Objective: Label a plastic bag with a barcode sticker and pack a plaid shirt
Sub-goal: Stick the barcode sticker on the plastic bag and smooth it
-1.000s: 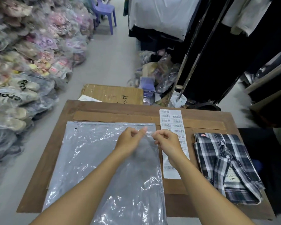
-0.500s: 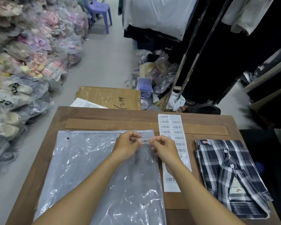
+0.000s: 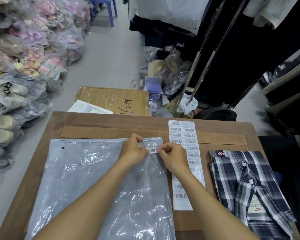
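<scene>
Now lower, barcode sticker point(image 3: 152, 150) against plastic bag point(image 3: 80, 172), both hands pinching

Translucent grey plastic bag point(image 3: 80, 174); white barcode sticker point(image 3: 152, 150) with black bars; navy, grey and white plaid shirt point(image 3: 249, 187); brown wooden table point(image 3: 42, 153); purple stool point(image 3: 107, 7).

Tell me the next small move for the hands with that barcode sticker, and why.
Probably lower the barcode sticker flat onto the plastic bag and rub it down. The left hand and right hand pinch its two ends right over the bag's upper right corner, just below the sealed edge. The plaid shirt lies unpacked beside the sticker sheet.
</scene>
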The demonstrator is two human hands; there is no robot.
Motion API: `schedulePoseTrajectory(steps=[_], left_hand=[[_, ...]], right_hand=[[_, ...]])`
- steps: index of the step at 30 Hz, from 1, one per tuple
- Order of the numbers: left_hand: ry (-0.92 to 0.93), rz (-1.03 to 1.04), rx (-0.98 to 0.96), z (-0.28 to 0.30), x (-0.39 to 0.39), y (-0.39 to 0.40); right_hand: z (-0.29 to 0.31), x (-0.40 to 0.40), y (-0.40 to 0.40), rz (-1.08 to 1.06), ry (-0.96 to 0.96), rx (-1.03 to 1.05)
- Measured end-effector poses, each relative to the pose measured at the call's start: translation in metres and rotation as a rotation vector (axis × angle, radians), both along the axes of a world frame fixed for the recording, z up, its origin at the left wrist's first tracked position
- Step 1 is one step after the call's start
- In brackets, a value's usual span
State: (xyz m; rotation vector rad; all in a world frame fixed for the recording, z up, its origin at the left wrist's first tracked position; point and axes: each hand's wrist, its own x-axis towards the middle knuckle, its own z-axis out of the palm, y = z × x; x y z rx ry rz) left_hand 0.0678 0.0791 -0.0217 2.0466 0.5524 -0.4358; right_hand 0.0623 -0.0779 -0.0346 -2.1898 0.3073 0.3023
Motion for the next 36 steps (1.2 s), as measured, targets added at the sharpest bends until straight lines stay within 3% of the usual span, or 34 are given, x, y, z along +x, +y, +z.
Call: schedulePoseTrajectory(steps=[29,36], left_hand=[[-0.093,0.031,0.134,-0.003,-0.008,-0.006],[-0.102,-0.017,0.155,-0.009,-0.005,0.003]], right_hand=[[-0.003,-0.012,0.005,0.006,-0.115,-0.099],[0.001,0.004,-0.005,-0.065,0.046,-0.009]])
